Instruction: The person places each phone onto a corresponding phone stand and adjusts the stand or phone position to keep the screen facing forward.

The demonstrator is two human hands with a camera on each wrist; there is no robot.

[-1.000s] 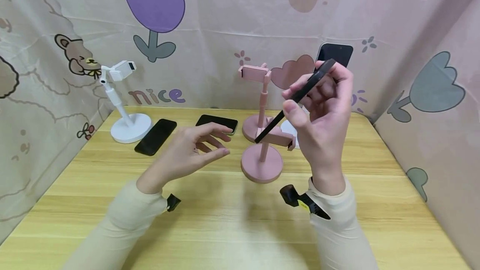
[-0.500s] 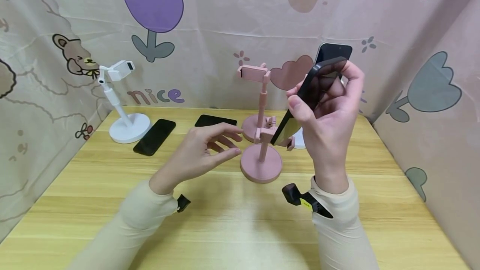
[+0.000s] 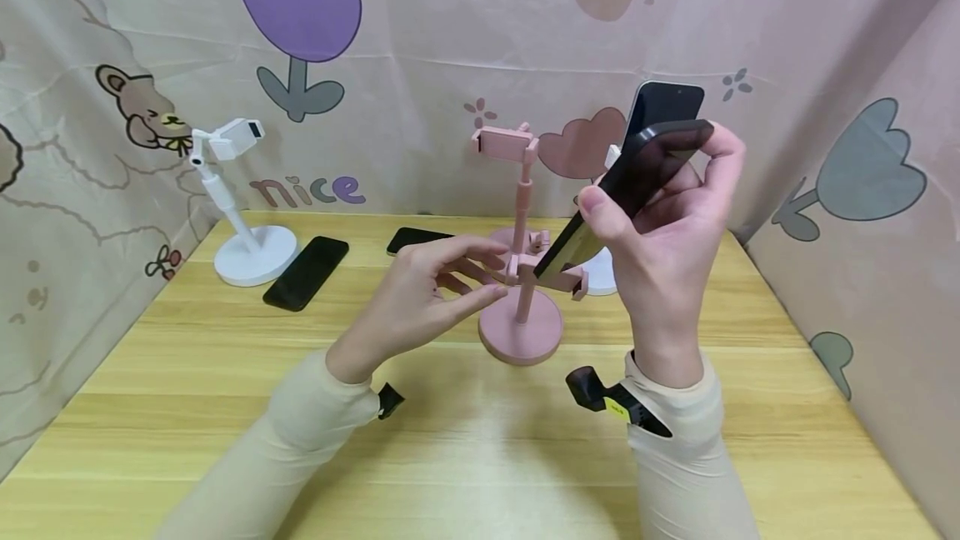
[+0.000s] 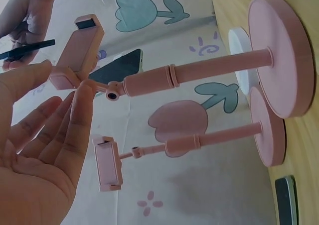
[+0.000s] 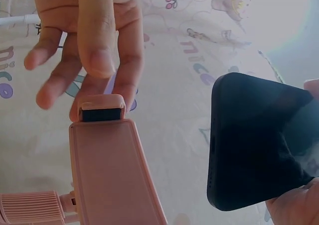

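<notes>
My right hand (image 3: 671,273) holds a black smartphone (image 3: 637,169) tilted in the air, thumb on one edge and fingers on the other. In the right wrist view this phone (image 5: 254,140) is apart from the pink clamp (image 5: 104,160). That clamp tops the nearer pink phone stand, whose round base (image 3: 520,327) is on the table. My left hand (image 3: 412,298) is at the clamp's left end, thumb and fingers loosely extended on either side of it. In the left wrist view the fingertips are right at the clamp's end (image 4: 65,79). Nothing is held in this hand.
Behind stands a second pink phone stand (image 3: 504,144). A white stand (image 3: 600,275) at back right bears a phone (image 3: 667,102). On the left are another white stand (image 3: 255,257) and a black phone (image 3: 307,273). Another phone (image 3: 412,238) lies farther back.
My left hand has moved right, from beside the nearer pink stand to its clamp. The right hand has turned the phone so more of its flat face shows, shifting slightly right.
</notes>
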